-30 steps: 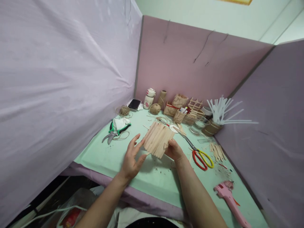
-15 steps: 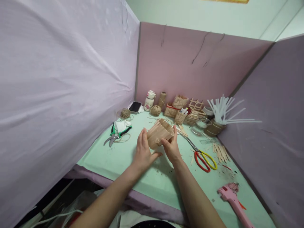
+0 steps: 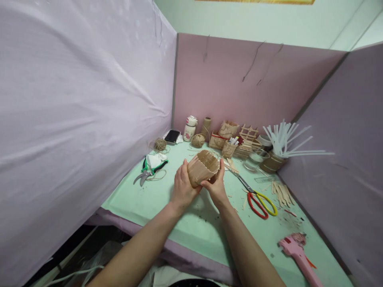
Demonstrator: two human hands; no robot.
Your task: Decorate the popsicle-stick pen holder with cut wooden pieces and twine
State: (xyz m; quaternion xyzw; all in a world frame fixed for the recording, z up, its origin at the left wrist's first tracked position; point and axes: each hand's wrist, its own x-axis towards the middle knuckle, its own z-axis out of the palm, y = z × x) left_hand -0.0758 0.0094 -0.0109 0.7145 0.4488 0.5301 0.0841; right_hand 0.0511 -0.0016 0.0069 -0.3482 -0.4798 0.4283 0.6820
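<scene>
A round cup of upright wooden sticks (image 3: 201, 169) is held above the mint-green cloth, its open rim tilted up and to the right. My left hand (image 3: 183, 185) wraps round its left side and lower part. On the right side my right hand (image 3: 217, 185) grips the cup, thumb in front and fingers behind. Scissors with a red and a yellow handle (image 3: 257, 202) lie right of my right hand. Green-handled pruning shears (image 3: 149, 169) rest to the left, beside white tissue (image 3: 156, 159).
A pink glue gun (image 3: 299, 255) lies at the front right, loose wooden sticks (image 3: 282, 194) behind it. Along the back stand a white bottle (image 3: 190, 128), twine balls (image 3: 198, 140), a glass bowl (image 3: 254, 160) and a holder of white glue sticks (image 3: 273, 162). Fabric walls enclose the table.
The wooden cup has turned in my hands, so more of its open inside shows. My left hand's thumb has come in against the cup. The view has shifted slightly.
</scene>
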